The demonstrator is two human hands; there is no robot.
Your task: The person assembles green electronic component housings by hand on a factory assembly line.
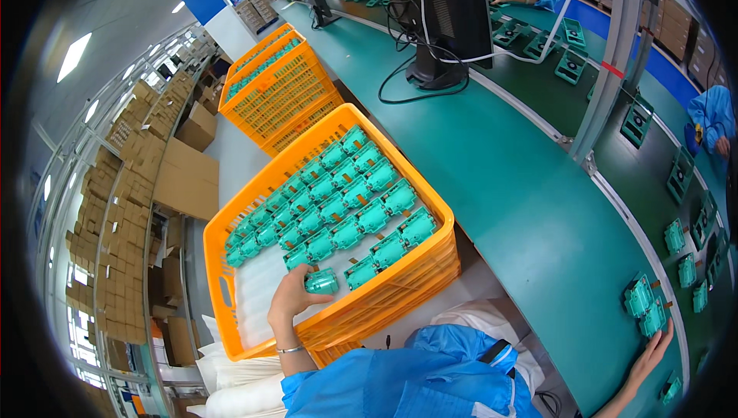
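L hand (294,293) in orange crate (443,214), thumb + fingers pinching a green housing (321,283) just inside the crate's near edge, beside the rows of like parts (332,207); its underside + part of the palm hidden. R hand (652,350) at the counter's (511,210) right edge, fingers extended by two green housings (644,305); can't tell if gripping, contact unclear, forearm cut off at the lower edge. Blue sleeve (361,379) hides some of the crate's lower side. Dark lens rim swallows the far end of the belt (615,164) at R. Room: bare white liner (257,303) toward crate's L edge; counter mid clear betw. crate + metal rail (635,226).
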